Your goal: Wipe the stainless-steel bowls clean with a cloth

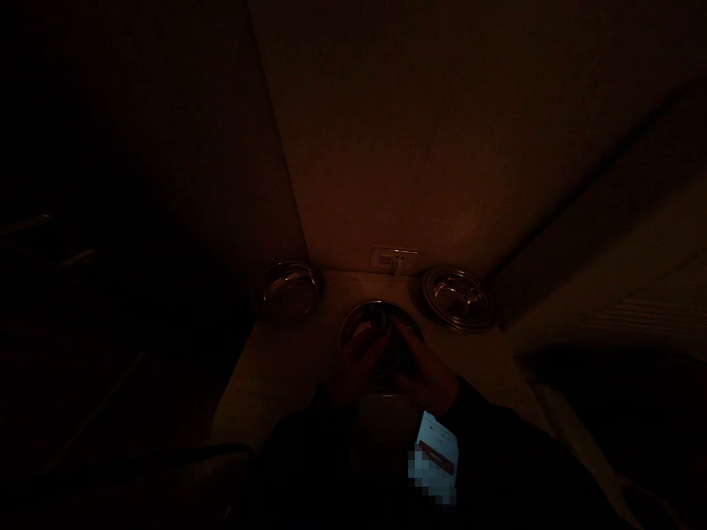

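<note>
The scene is very dark. A round shiny metal bowl (381, 302) stands in the middle of the pale tabletop (265, 383). Over its left side my left hand (358, 362) has its fingers curved inward, closed around a dark shape. My right hand (429, 374) reaches in from the right, fingers and thumb bent toward the same spot. Between the two hands is a dark item with a rounded edge (380, 321), too dim to name. Shadow hides most of the bowl's inside.
Another metal bowl (290, 276) stands at the back left, and a wide-rimmed metal dish (457, 298) at the back right. A wall outlet (393, 258) with a plug is behind. A lit phone (438, 449) lies near my right forearm. Walls close the back and right.
</note>
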`<state>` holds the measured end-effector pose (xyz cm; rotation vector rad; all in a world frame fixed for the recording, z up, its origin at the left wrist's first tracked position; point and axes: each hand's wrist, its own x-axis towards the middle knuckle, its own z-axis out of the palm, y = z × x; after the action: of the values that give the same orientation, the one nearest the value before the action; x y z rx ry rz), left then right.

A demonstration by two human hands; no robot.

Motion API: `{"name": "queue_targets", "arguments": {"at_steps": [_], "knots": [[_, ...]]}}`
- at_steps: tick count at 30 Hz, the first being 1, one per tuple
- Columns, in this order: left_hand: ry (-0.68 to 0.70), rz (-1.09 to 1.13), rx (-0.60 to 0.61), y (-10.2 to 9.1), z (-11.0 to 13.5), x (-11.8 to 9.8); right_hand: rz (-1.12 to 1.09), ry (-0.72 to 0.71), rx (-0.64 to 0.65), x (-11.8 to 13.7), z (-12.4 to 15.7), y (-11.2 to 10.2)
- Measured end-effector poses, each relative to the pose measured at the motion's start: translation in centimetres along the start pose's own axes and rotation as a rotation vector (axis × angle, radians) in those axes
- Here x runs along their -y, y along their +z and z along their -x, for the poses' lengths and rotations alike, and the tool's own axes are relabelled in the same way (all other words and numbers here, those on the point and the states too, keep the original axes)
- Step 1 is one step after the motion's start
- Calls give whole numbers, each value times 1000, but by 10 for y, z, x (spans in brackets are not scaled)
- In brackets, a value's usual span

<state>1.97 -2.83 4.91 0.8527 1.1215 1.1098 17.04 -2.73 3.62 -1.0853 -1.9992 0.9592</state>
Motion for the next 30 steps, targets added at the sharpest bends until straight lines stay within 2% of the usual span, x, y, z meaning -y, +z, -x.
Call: {"name": "queue_targets", "arguments": {"at_steps": [2, 4, 8, 9, 10, 14, 18, 21, 26, 28, 30], "knots": [[-35, 47, 35, -5, 3, -3, -189, 122, -77, -8, -2, 2], [-17, 5, -15, -16, 7, -7, -366, 270, -150, -14, -3, 1], [75, -262, -428, -46, 9, -9, -667, 520, -327, -17, -5, -5], [45, -318, -484, -53, 7, -6, -714, 555, -362, -17, -5, -7], [14, -374, -496, -59, 5, -3, -738, 585, -390, -16, -6, -9], [-109, -586, -358, -69, -10, 17, -715, 652, -453, -13, -7, -16], [-142, -656, -230, -61, -24, 30, -643, 643, -460, -13, -6, -21], [-147, -648, -241, -53, -26, 32, -554, 604, -474, -19, -4, -21], [120, -345, -324, -46, -21, 35, -393, 506, -504, -31, 2, -23], [183, -245, -304, -44, -19, 36, -211, 409, -533, -33, 6, -24], [202, -185, -272, -40, -18, 36, 46, 193, -471, -33, 9, -24]]}}
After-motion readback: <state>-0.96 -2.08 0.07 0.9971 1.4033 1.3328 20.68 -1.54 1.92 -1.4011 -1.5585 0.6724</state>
